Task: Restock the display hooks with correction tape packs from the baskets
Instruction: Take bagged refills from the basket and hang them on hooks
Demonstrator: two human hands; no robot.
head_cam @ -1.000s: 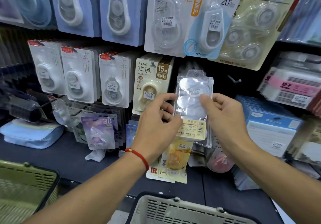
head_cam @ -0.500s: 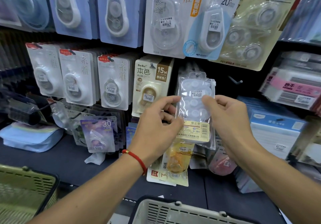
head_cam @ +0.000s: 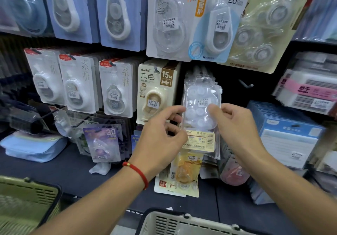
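A clear correction tape pack [head_cam: 199,107] with a yellow label hangs at the middle of the display, its top at a hook [head_cam: 204,79] with more clear packs behind it. My left hand [head_cam: 160,134], with a red cord on the wrist, pinches the pack's left edge near the label. My right hand [head_cam: 235,127] pinches its right side, thumb on the front. A beige basket [head_cam: 182,223] sits at the bottom centre and a green basket [head_cam: 27,198] at the bottom left; their contents are hidden.
Rows of hung correction tape packs fill the wall, among them a BoBo 15M pack [head_cam: 156,92] just left of my hands. A bare hook [head_cam: 246,85] sticks out to the right. Blue boxes [head_cam: 288,134] and loose packs lie on the dark shelf [head_cam: 54,171].
Both hands have lifted the clear pack up and slightly right, bringing its top to the hook. The view has shifted a little closer to the display.
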